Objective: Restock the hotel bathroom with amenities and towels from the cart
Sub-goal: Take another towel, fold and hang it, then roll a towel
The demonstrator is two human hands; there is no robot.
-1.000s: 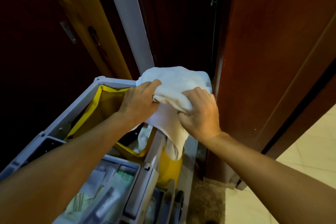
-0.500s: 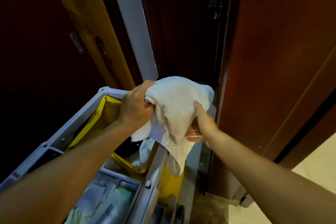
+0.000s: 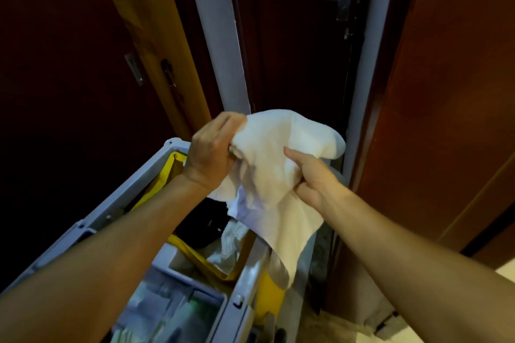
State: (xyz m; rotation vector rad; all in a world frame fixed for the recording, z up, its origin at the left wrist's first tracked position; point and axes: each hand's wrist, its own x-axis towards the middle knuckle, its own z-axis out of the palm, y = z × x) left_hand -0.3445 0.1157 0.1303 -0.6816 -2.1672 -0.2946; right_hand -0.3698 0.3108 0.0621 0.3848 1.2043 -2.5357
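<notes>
A white towel (image 3: 276, 167) hangs bunched in the air over the far end of the grey housekeeping cart (image 3: 133, 192). My left hand (image 3: 211, 153) grips its upper left edge in a fist. From the right side, my right hand (image 3: 312, 175) grips a fold of the cloth, fingers curled into it. The towel's lower end droops past the cart's right rim. Below it, the yellow bag (image 3: 172, 164) in the cart holds crumpled white cloth (image 3: 231, 239).
A grey tray (image 3: 178, 306) with packets and amenities sits at the cart's near end. Dark wooden doors stand ahead, left and right, with a grey door frame (image 3: 220, 36) between them. Pale floor tile shows at the lower right.
The view has tilted upward. My right hand went from on top of the towel to beneath it with fingers spread, and now grips a fold at its right side. The left hand has kept its hold.
</notes>
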